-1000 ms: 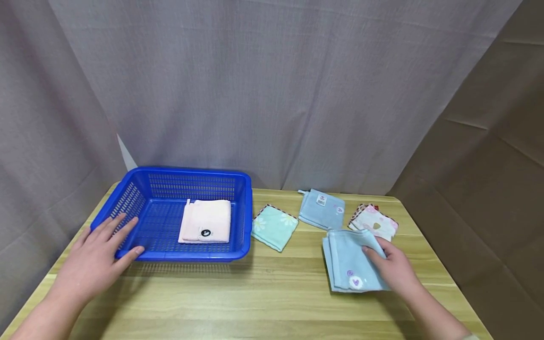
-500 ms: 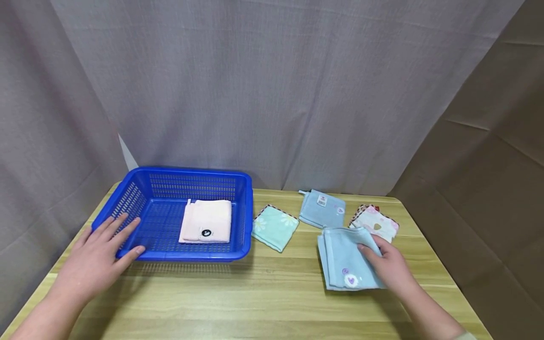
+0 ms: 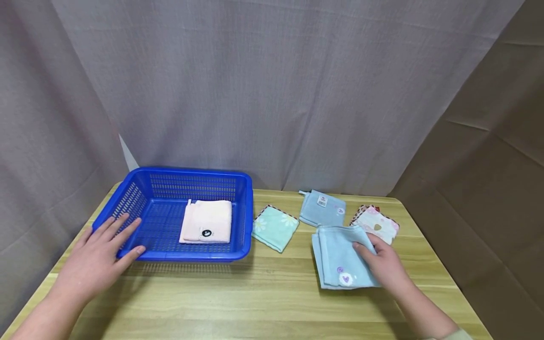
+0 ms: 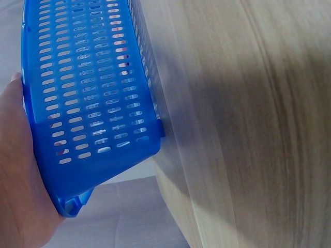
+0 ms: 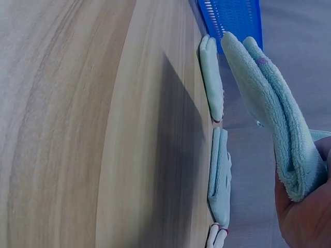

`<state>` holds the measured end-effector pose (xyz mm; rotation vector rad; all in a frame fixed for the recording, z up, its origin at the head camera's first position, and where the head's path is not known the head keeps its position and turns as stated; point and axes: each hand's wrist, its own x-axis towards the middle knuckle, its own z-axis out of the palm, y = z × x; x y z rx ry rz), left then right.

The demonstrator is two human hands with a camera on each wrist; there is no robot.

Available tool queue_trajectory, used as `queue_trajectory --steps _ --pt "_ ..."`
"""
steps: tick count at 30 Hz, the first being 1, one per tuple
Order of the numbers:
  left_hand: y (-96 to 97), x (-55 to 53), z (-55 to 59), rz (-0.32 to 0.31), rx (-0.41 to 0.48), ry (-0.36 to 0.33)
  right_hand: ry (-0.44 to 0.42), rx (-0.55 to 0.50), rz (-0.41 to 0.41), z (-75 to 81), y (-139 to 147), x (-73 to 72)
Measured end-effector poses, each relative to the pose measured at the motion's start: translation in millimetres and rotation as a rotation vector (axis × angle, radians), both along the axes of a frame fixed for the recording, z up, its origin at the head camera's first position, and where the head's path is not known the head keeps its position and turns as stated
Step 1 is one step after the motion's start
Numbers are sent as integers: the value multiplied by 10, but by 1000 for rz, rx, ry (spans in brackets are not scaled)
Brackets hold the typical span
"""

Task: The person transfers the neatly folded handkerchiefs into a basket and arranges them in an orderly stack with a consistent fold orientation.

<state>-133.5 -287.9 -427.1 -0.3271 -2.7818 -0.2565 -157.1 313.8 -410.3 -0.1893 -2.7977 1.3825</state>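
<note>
My right hand point(image 3: 382, 264) pinches a folded light blue towel point(image 3: 340, 257), thumb on top, its lower corner showing a purple heart patch. In the right wrist view this towel point(image 5: 274, 108) is raised off the table and its folded layers show edge-on. My left hand point(image 3: 95, 257) rests with spread fingers on the near left corner of a blue plastic basket point(image 3: 187, 256). Inside the basket lies a folded pale pink towel point(image 3: 208, 219) with a round black emblem. The left wrist view shows the slotted basket wall point(image 4: 88, 103) beside that hand.
Right of the basket lies a mint green towel point(image 3: 275, 228) with daisies. A second blue towel point(image 3: 321, 212) bearing a label sits behind the held one. A white and pink towel point(image 3: 376, 225) lies at the far right. Grey curtain point(image 3: 272, 94) backs the wooden table point(image 3: 238, 302).
My right hand has moved a little to the left, carrying the light blue towel with it. My left hand and the basket have stayed in place.
</note>
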Motion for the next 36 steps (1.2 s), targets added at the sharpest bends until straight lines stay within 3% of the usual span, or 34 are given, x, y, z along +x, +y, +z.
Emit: queue_trajectory --steps 28,36 --pt "8 32 -25 0 10 22 2 -23 42 -11 -170 -61" --pt "6 14 4 -2 11 17 -11 -76 36 -12 -252 -96"
